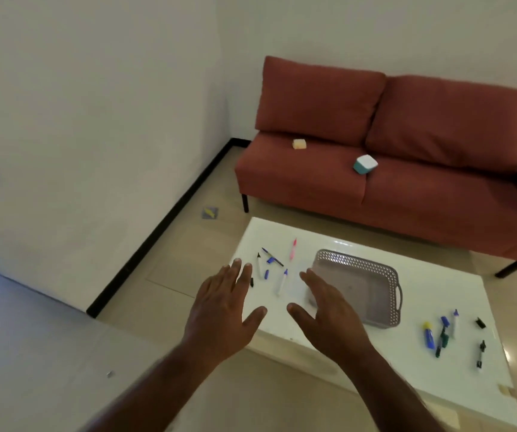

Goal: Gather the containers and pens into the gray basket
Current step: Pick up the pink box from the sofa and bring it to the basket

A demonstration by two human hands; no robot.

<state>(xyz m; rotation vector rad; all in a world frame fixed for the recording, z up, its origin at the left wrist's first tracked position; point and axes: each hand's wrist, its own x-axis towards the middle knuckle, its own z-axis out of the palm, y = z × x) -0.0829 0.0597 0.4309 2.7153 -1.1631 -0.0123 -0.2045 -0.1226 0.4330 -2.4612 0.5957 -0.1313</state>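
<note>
The gray basket [385, 269] sits empty on the white low table [375, 363]. Left of it lie several pens, among them a pink pen [293, 249], a dark blue pen [272, 256] and a white marker [281, 282]. Right of the basket lie more markers, including a blue one with a yellow cap [428, 335] and a black pen [480, 353]. On the sofa rest a teal container [365, 164] and a yellow container [299, 144]. My left hand [223, 310] and my right hand [329, 310] hover open and empty above the table's near-left edge.
A red sofa [406, 194] stands behind the table against the wall. A black baseboard [163, 226] runs along the left wall. A small gray and yellow scrap [210, 212] lies on the tiled floor.
</note>
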